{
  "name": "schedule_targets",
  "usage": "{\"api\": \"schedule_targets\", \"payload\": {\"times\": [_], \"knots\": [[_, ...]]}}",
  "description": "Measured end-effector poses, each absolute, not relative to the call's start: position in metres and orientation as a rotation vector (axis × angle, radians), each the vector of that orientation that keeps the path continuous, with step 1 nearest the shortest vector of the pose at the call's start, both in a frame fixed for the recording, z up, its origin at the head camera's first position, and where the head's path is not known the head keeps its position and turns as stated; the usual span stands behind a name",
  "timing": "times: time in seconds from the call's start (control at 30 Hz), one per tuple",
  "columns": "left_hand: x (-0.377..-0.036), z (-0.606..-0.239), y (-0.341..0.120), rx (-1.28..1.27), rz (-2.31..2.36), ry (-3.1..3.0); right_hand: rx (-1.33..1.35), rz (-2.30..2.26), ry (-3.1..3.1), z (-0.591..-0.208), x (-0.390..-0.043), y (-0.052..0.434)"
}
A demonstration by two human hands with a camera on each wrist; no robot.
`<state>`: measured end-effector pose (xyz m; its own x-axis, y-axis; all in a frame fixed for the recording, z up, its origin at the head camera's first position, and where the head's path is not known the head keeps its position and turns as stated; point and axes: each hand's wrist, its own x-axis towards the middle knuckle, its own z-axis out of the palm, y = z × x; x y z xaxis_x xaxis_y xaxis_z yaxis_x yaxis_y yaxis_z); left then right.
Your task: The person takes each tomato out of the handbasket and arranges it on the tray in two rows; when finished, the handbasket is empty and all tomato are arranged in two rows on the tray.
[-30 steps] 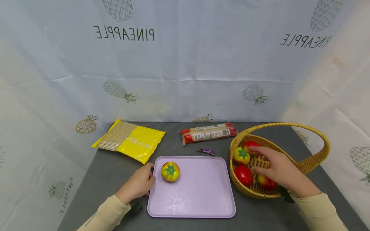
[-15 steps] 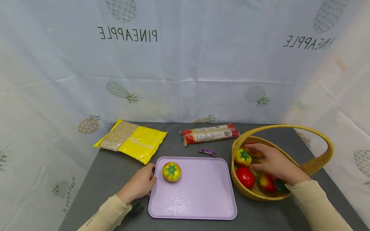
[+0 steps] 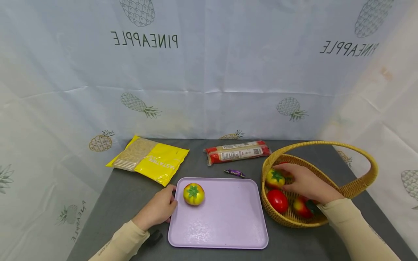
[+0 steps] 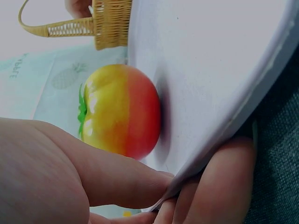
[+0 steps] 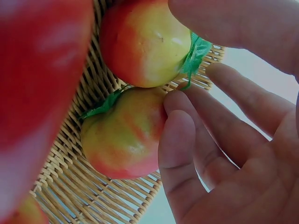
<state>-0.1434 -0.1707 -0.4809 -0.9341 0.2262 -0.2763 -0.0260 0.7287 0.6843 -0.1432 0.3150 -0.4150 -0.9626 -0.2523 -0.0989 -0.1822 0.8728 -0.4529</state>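
Observation:
My left hand (image 3: 158, 206) pinches the left rim of a lilac tray (image 3: 218, 228), thumb on top and fingers underneath in the left wrist view. On the tray near that hand sits a yellow-and-red toy tomato (image 3: 193, 194) with green leaves. My right hand (image 3: 305, 181) reaches into a wicker basket (image 3: 284, 219). Its thumb and spread fingers stand around another yellow-and-red tomato (image 5: 145, 44), fingertips right at its edge. A second leafy tomato (image 5: 126, 135) lies beside those fingertips, partly covered by the hand in the head view.
Also in the basket are a shiny red fruit (image 3: 277, 201) and a red-and-yellow one (image 3: 303, 207). The basket's tall handle (image 3: 326, 143) arches behind the right hand. A yellow pasta bag (image 3: 150, 159), a red-ended noodle packet (image 3: 237, 152) and a purple wrapped candy (image 3: 234, 173) lie beyond the tray.
My right hand has shifted left inside the basket, from the rear red fruit onto the yellow-and-red tomato. The left hand keeps its hold on the tray. The view has shifted slightly.

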Motion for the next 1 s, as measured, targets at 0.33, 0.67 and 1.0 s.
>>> {"api": "schedule_targets", "payload": {"times": [0.33, 0.67, 1.0], "knots": [[-0.144, -0.483, -0.171, 0.165, 1.042, 2.597, -0.304, -0.591, 2.858, -0.411, -0.152, 0.308], [-0.144, -0.482, -0.17, 0.152, 1.04, 2.585, -0.393, -0.508, 2.879, -0.414, -0.158, 0.304], [-0.144, -0.483, -0.172, 0.14, 1.04, 2.576, -0.381, -0.482, 2.867, -0.416, -0.16, 0.305]]}}
